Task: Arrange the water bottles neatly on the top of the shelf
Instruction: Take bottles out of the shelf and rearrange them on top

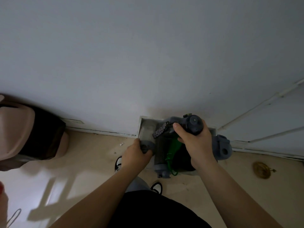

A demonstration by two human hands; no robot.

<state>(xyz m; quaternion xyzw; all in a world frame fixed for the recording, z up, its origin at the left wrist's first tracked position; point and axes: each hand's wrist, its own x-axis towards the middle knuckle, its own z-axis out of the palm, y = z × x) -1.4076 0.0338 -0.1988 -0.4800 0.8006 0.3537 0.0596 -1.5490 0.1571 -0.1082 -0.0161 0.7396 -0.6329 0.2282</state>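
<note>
Dim room: pale wall [148, 55] above, beige floor [92, 153] below, a pink-lidded bin [24, 132] at left. A small white shelf [144, 127] stands against the wall. Dark water bottles with grey caps crowd its top; one lying bottle [162, 152] carries a green strap [172, 150]. Right hand [195, 143] is closed around an upright dark-capped bottle [194, 124]. Left hand [136, 153] is curled over a grey bottle cap [146, 147] at the shelf's left edge.

Grey bottle lids [221, 148]; green strap [172, 150]; beige floor [92, 155].
</note>
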